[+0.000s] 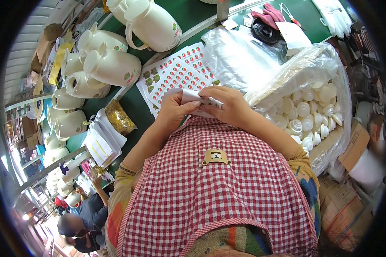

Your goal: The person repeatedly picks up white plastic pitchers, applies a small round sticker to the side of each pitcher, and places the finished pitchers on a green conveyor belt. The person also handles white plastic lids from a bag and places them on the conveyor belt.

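Observation:
A folded white sheet [188, 97], with small printed marks on part of it, is held up close to my checked apron. My left hand [172, 112] grips its left side, thumb on top. On the other side, my right hand [229, 106] has its fingers bent and pressed on the sheet's right part. Just beyond both hands, sheets of round red and green stickers [182, 70] lie overlapping on the green table. Several cream jugs [156, 30] with a small round sticker stand at the left; the fingers partly hide the held sheet.
At right, an open clear bag [319, 60] holds many white stoppers [304, 109]. Clear plastic bags [240, 53], a black reel [266, 31] and a red cloth [270, 16] lie farther back. A bag of yellowish bits [119, 118] and papers [102, 139] are at left. Another person [88, 214] works lower left.

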Motion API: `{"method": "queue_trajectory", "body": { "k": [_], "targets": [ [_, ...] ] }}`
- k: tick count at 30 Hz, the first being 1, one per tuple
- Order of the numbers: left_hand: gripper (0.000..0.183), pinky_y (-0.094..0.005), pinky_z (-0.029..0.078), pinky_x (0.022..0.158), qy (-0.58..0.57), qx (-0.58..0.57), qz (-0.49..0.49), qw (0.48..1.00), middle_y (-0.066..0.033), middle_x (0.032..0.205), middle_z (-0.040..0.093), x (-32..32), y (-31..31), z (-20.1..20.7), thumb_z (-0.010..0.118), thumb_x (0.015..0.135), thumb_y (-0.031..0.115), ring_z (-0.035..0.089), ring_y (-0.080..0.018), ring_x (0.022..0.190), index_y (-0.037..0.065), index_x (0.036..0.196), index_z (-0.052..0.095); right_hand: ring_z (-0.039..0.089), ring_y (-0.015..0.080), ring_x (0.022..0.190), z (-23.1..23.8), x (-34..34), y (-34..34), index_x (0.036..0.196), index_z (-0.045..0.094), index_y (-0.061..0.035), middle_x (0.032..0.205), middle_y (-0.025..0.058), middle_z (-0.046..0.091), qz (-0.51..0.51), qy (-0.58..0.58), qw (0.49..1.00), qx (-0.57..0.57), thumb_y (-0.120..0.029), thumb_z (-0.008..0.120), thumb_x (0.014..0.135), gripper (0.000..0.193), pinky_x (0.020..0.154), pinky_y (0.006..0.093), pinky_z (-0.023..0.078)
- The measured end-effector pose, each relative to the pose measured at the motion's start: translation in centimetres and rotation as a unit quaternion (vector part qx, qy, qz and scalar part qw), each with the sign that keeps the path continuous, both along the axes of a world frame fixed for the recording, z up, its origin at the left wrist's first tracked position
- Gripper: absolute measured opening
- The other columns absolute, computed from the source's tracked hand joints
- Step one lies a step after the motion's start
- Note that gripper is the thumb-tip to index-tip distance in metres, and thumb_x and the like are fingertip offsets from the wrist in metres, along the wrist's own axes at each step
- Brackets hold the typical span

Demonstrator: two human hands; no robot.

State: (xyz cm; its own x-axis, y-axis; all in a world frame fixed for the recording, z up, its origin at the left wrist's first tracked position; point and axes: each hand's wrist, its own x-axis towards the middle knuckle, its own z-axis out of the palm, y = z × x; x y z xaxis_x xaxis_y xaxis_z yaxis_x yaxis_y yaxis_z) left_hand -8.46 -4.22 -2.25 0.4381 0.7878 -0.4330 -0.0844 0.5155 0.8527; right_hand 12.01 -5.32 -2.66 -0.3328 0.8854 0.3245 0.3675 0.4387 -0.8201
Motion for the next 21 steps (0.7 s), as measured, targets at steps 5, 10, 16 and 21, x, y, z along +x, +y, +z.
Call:
{"method": "queue_trajectory", "body": {
  "k": [5, 10, 16, 21],
  "targets": [
    [0.016, -0.0288, 0.054, 0.077, 0.097, 0.11, -0.042, 0.988, -0.0092, 0.097, 0.069, 0.3, 0.1, 0.7, 0.063, 0.088, 0.006, 0.065, -0.0145, 0.088, -0.003, 0.101, 0.067, 0.066, 0.0279, 0.079, -0.2, 0.3, 0.1, 0.096, 0.066, -0.0069, 0.089, 0.0096, 0.067, 0.001, 0.015, 1.0, -0.016, -0.015, 0.073, 0.076, 0.023, 0.067, 0.036, 0.052],
    [0.015, -0.027, 0.054, 0.074, 0.154, 0.164, -0.059, 0.973, -0.0072, 0.091, 0.069, 0.8, -0.1, 0.4, 0.063, 0.088, 0.006, 0.065, -0.0123, 0.082, -0.003, 0.1, 0.067, 0.066, 0.0287, 0.078, -0.3, 0.8, 0.2, 0.093, 0.066, -0.0066, 0.089, 0.0101, 0.067, 0.009, 0.016, 1.0, 0.015, -0.014, 0.071, 0.076, 0.019, 0.067, 0.037, 0.053],
    [0.015, -0.0262, 0.051, 0.07, 0.203, 0.199, -0.071, 0.956, -0.0069, 0.087, 0.067, 1.3, 0.0, 0.1, 0.065, 0.086, 0.008, 0.064, -0.0126, 0.077, -0.003, 0.095, 0.068, 0.066, 0.0293, 0.076, -0.7, 1.5, -0.1, 0.092, 0.066, -0.0057, 0.085, 0.011, 0.068, -0.011, 0.032, 0.999, 0.001, -0.011, 0.069, 0.078, 0.016, 0.066, 0.0366, 0.053],
    [0.02, -0.0277, 0.052, 0.07, 0.153, 0.103, -0.028, 0.982, -0.0099, 0.092, 0.069, 1.9, -0.5, -0.3, 0.064, 0.086, 0.008, 0.065, -0.0139, 0.079, -0.005, 0.1, 0.067, 0.066, 0.0297, 0.074, -0.5, 2.2, 0.4, 0.092, 0.067, -0.0052, 0.083, 0.0122, 0.068, -0.092, 0.051, 0.99, -0.092, -0.008, 0.067, 0.078, 0.014, 0.065, 0.0348, 0.052]
  ]
}}
